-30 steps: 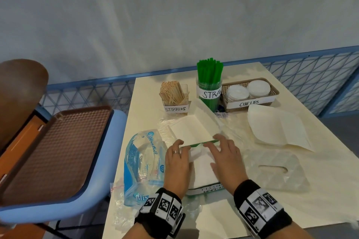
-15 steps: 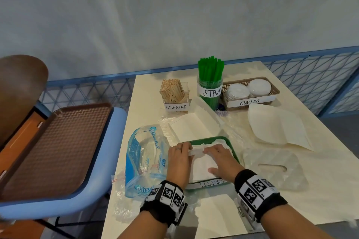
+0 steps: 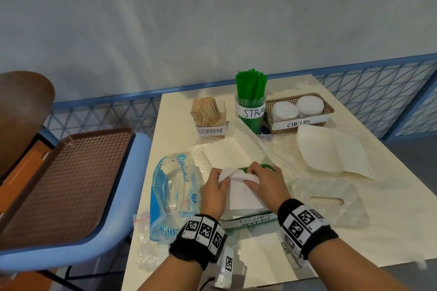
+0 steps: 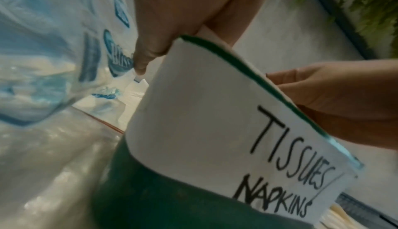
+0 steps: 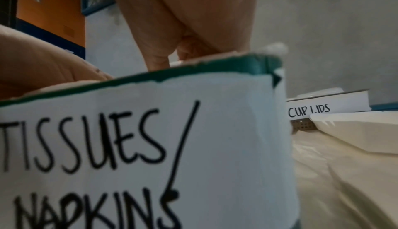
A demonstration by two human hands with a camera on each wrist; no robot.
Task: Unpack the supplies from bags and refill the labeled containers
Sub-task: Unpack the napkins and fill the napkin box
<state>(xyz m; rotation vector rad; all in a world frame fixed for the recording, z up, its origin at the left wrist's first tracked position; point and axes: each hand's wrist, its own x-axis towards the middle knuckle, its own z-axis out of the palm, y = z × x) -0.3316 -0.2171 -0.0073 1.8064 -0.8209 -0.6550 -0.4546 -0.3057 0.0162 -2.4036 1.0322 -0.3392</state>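
Observation:
A green tray (image 3: 260, 220) with a white label reading TISSUES / NAPKINS (image 4: 215, 113) (image 5: 129, 147) sits at the table's near edge. A stack of white tissues (image 3: 241, 198) lies in it. My left hand (image 3: 214, 190) and right hand (image 3: 264, 182) are over the tray, side by side. Both pinch the far edge of the top tissues, which is curled up between them. In the wrist views the label hides the fingertips; only the left hand (image 4: 155, 28) and the right hand (image 5: 189, 20) show above the rim.
An opened blue tissue bag (image 3: 173, 196) lies left of the tray. Behind the tray are an open white pack (image 3: 231, 149), the STIRRERS box (image 3: 208, 118), the straw cup (image 3: 251, 106) and the CUP LIDS basket (image 3: 300, 111). A paper bag (image 3: 331, 151) and a clear bag (image 3: 331, 201) lie right. A brown tray (image 3: 59, 179) rests on the chair.
Both hands lay flat, reaching over the stack's far edge. They have since drawn back a little, curled, and taken hold of the tissues' far edge, which now stands folded up.

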